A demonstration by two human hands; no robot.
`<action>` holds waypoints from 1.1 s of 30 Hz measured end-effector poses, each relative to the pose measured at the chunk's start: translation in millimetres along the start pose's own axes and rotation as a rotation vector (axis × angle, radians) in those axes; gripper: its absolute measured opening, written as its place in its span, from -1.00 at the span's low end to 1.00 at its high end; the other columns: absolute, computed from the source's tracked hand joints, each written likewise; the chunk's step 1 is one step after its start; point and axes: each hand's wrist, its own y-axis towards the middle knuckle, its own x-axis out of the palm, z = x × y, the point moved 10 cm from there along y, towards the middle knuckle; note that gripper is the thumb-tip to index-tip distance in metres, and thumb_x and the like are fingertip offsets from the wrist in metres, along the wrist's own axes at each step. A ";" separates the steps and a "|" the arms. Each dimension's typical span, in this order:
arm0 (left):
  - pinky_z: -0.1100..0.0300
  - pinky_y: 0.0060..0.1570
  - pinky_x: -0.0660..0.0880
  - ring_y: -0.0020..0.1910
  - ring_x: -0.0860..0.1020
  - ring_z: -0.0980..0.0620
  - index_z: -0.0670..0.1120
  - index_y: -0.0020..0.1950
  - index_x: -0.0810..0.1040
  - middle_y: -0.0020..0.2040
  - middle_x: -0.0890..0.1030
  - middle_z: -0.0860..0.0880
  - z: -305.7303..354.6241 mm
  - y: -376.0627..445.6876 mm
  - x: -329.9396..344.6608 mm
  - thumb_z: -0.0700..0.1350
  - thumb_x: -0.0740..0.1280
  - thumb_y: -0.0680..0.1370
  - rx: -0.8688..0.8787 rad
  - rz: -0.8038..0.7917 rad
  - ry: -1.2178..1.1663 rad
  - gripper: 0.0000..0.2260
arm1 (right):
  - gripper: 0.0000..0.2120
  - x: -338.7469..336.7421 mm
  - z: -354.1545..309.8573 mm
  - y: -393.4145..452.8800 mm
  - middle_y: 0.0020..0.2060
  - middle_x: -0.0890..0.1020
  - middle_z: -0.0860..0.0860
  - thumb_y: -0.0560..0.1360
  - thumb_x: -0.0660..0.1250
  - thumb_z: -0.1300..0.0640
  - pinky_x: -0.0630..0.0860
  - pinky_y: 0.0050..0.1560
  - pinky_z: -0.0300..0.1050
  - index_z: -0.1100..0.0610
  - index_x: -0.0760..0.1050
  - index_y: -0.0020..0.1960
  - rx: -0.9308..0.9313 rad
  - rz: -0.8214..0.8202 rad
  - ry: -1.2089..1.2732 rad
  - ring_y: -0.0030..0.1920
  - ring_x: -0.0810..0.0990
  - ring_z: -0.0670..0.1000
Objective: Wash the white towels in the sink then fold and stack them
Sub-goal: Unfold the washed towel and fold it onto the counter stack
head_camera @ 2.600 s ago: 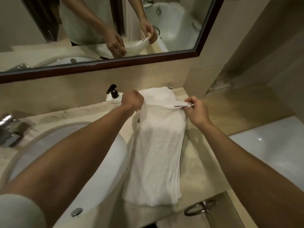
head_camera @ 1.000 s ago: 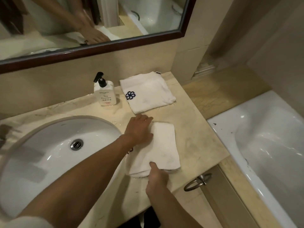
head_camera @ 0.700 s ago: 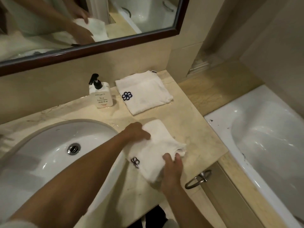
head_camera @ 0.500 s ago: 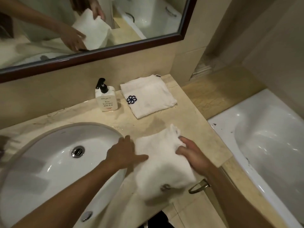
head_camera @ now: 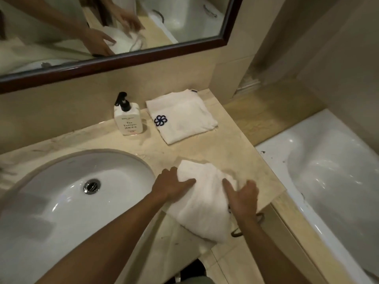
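Note:
A white towel [head_camera: 202,199] lies partly folded and rumpled on the beige marble counter [head_camera: 229,152], its near end hanging over the front edge. My left hand [head_camera: 171,186] grips its left side with fingers spread over the cloth. My right hand [head_camera: 243,196] holds its right side. A second white towel [head_camera: 184,115], folded square with a dark blue flower emblem, rests flat at the back of the counter. The white oval sink [head_camera: 67,193] sits to the left, with nothing in it.
A white pump bottle [head_camera: 128,117] with a black nozzle stands next to the folded towel. A dark-framed mirror [head_camera: 114,60] runs along the back wall. A white bathtub [head_camera: 332,173] lies to the right. A metal ring handle [head_camera: 238,232] hangs under the counter edge.
The long towel was folded down into a small bundle, then lifted and turned over. Both hands now press it back onto the counter near the front edge.

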 end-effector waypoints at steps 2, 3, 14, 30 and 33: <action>0.11 0.02 0.45 0.21 0.53 -0.12 -0.14 0.42 0.37 0.29 0.52 -0.11 0.8 -2.5 2.2 0.39 0.42 0.37 -0.053 -0.013 -0.063 -0.17 | -0.27 20.0 44.2 -25.4 0.21 0.49 0.21 0.41 0.53 -0.18 0.48 0.13 0.04 0.27 0.38 0.34 0.282 -0.138 0.087 0.22 0.52 0.24; 0.13 0.00 0.47 0.18 0.55 -0.10 -0.18 0.39 0.42 0.27 0.55 -0.11 -2.1 -2.2 6.5 0.32 0.49 0.36 -0.101 -0.044 -0.186 -0.20 | -0.35 30.7 54.0 -31.3 0.16 0.50 0.17 0.41 0.55 -0.14 0.48 0.08 -0.01 0.22 0.40 0.29 0.328 -0.194 0.184 0.15 0.54 0.20; -0.05 0.08 0.61 0.11 0.67 -0.08 -0.02 0.31 0.52 0.15 0.68 -0.05 18.2 -23.0 -16.5 -0.02 0.39 0.57 0.060 -0.201 -1.085 -0.68 | -0.72 25.3 -71.8 1.1 0.08 0.72 -0.10 0.58 0.39 0.02 0.62 0.09 -0.09 0.05 0.58 0.26 -0.164 -0.486 0.524 0.08 0.69 -0.09; -0.03 0.36 0.44 0.29 0.52 0.03 0.05 0.51 0.33 0.34 0.54 0.04 21.0 123.0 -148.2 0.09 0.27 0.63 -0.076 0.828 -1.090 -0.54 | -0.83 164.6 -295.1 179.7 -0.05 0.73 -0.05 0.58 0.40 0.08 0.61 -0.18 -0.24 0.08 0.59 0.16 -0.435 -0.794 0.366 -0.07 0.72 -0.06; 0.00 0.30 0.47 0.23 0.55 -0.04 0.03 0.54 0.30 0.26 0.60 -0.01 17.9 135.9 -157.4 0.06 0.22 0.65 -0.158 0.905 -0.833 -0.55 | -0.82 180.6 -291.4 203.4 -0.08 0.65 -0.13 0.58 0.38 0.01 0.56 -0.02 -0.13 0.05 0.54 0.13 -0.434 -0.627 0.226 -0.02 0.66 -0.01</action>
